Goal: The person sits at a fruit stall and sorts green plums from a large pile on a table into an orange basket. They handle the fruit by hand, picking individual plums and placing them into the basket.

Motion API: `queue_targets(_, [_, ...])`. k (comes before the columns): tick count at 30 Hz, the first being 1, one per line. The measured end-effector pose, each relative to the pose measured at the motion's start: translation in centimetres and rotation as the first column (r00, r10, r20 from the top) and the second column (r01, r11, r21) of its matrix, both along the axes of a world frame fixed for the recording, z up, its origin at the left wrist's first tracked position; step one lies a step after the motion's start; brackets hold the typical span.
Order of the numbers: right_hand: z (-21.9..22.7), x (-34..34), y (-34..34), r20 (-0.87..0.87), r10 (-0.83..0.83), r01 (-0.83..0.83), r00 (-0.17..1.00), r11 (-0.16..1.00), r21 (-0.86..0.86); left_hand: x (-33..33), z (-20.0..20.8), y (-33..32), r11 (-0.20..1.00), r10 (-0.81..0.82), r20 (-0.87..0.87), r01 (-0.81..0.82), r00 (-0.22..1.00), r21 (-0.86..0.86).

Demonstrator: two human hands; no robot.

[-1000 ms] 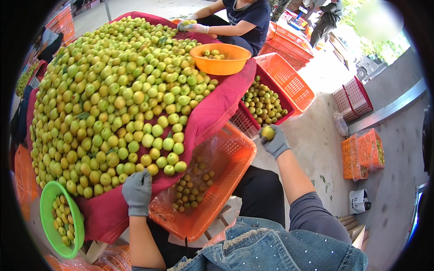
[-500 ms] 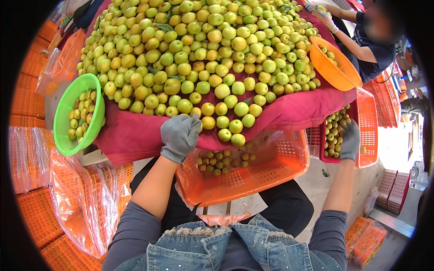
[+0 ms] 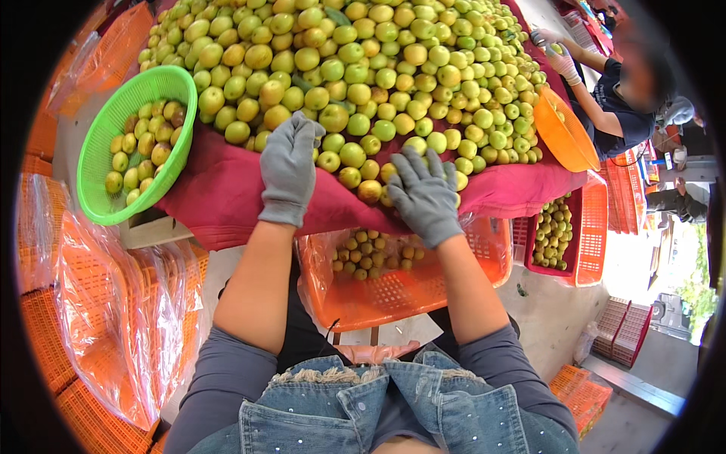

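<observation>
A big heap of small round green-yellow fruits (image 3: 333,69) lies on a dark red cloth (image 3: 219,193) in front of me. My left hand (image 3: 289,168), in a grey glove, is closed at the heap's front edge. Its fingers are curled together, and what they hold, if anything, is hidden. To its right, my grey-gloved right hand (image 3: 425,193) lies palm down with fingers spread over fruits at the cloth's front edge. Below both hands, an orange crate (image 3: 393,303) lined with clear plastic has several fruits in it.
A green basket (image 3: 85,151) with fruits stands at the left, an orange basket (image 3: 561,140) at the right. Right of my crate is a red crate (image 3: 572,234) of fruits. Stacked orange crates (image 3: 98,303) line the left side. A co-worker (image 3: 605,106) handles fruit at the far right.
My right hand has come from over the red crate at the right to the front of the heap, its fingers now spread. My left hand has moved slightly up, staying closed. The view has shifted.
</observation>
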State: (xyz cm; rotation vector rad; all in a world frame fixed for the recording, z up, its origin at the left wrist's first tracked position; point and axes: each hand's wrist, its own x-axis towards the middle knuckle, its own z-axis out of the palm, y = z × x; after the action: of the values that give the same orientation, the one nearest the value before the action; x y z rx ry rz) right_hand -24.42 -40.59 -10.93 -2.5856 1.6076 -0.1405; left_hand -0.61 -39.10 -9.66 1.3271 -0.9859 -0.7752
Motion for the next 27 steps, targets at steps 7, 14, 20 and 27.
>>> queue_targets(7, [1.1, -0.8, 3.2, 0.191, -0.060, 0.105, 0.980, 0.966, -0.236, 1.6, 0.1, 0.6, 0.986, -0.076, 0.095, 0.061, 0.993, 0.154])
queue_targets(14, [2.5, 5.2, 2.8, -0.013, -0.009, 0.012, 1.000, 0.979, 0.203, 0.0, 0.7, 0.0, 0.986, -0.035, 0.361, -0.027, 0.932, 0.164])
queue_targets(20, [4.5, 0.7, 5.4, -0.234, -0.111, 0.206, 0.966, 0.877, 0.434, -0.9, 1.4, 0.1, 0.959, -0.130, 0.323, 0.037, 0.938, 0.280])
queue_targets(27, [7.2, 2.5, 4.1, 0.691, -0.274, 0.131, 0.669, 0.959, 0.253, -5.9, 2.4, 2.0, 0.734, -0.282, -0.795, 0.655, 0.536, 0.181])
